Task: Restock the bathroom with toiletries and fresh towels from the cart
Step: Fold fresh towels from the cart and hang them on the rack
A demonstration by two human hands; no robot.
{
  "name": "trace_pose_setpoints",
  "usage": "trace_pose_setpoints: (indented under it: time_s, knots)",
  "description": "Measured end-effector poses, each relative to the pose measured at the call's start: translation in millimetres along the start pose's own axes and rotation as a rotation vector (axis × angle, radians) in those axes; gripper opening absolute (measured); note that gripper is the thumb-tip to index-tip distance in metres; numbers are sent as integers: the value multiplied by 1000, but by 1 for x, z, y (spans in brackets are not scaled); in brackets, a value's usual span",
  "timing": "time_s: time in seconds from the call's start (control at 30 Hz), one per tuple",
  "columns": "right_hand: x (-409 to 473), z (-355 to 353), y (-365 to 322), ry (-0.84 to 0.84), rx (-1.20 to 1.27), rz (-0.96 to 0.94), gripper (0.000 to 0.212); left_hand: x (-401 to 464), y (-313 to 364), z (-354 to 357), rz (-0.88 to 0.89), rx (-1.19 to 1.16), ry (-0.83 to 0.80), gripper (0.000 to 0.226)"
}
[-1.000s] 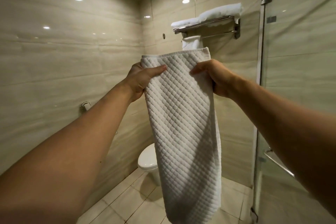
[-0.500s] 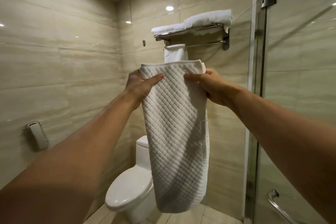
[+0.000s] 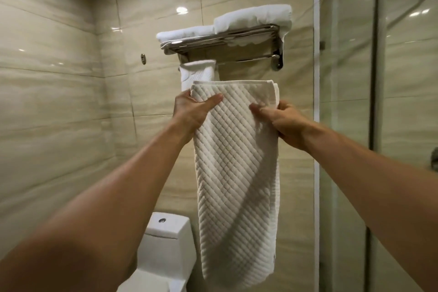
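While both arms reach up, the left hand (image 3: pixel 192 111) and right hand (image 3: pixel 282 121) each pinch a top corner of one quilted white towel (image 3: pixel 234 161), hanging folded below the chrome rack (image 3: pixel 220 42). Rack contents: folded towels (image 3: pixel 251 18) on top, one draped towel (image 3: pixel 198 73) on its lower bar.

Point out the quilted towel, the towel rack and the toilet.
quilted towel (image 3: pixel 234 161): head view, middle of the hanging cloth.
towel rack (image 3: pixel 222 39): head view, front chrome bars.
toilet (image 3: pixel 166 232): head view, front of the tank.
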State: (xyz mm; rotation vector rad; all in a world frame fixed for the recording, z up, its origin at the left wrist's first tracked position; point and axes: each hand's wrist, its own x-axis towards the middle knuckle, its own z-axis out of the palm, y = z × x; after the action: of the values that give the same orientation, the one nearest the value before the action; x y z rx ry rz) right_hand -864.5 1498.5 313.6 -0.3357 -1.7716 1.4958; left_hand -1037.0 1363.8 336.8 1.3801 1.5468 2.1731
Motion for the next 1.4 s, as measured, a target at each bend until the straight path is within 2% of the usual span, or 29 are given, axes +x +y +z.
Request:
trace_pose_setpoints:
  time_s: [0.07, 0.13, 0.2, 0.27, 0.33, 0.4, 0.5, 0.67, 0.73, 0.83, 0.97, 1.1, 1.27, 1.4]
  knots:
    - [33, 4, 10, 114, -48, -8, 28, 30, -21, 1, -42, -74, -16, 29]
    - [67, 4, 17, 185, -54, -18, 30, 61, -45, 1, -108, -129, -96, 40]
    - [97, -2, 22, 235, -50, -33, 29, 85, -72, 3, -174, -93, -230, 55]
    - [129, -11, 29, 256, -63, -59, 21, 111, -101, 8, -199, -53, -286, 62]
    - [157, -23, 39, 272, -73, -90, 15, 138, -124, 19, -174, -37, -242, 59]
    - [190, -36, 49, 297, -84, -137, 9, 170, -143, 34, -117, -63, -195, 46]
    - [241, -53, 60, 343, -126, -183, 13, 222, -165, 57, -63, -62, -137, 24]
    - [327, -71, 71, 362, -91, -198, 20, 298, -192, 82, 20, -19, -37, 12]
    - [356, -77, 75, 332, -84, -202, 22, 324, -199, 86, 52, -4, 5, 14]
    - [394, -86, 79, 347, -154, -270, 11, 363, -204, 88, 71, -6, 37, 19]
    - [443, -86, 68, 510, -288, -360, 20, 421, -203, 94, 108, 80, 40, 35]
    - [485, -86, 47, 686, -489, -477, 30, 474, -190, 100, 226, 197, 47, 45]
    - [535, -91, 17, 821, -832, -508, 40, 532, -177, 107, 370, 596, 267, 52]
    - [560, -95, 16, 905, -1019, -438, 39, 558, -180, 118, 311, 773, 366, 57]
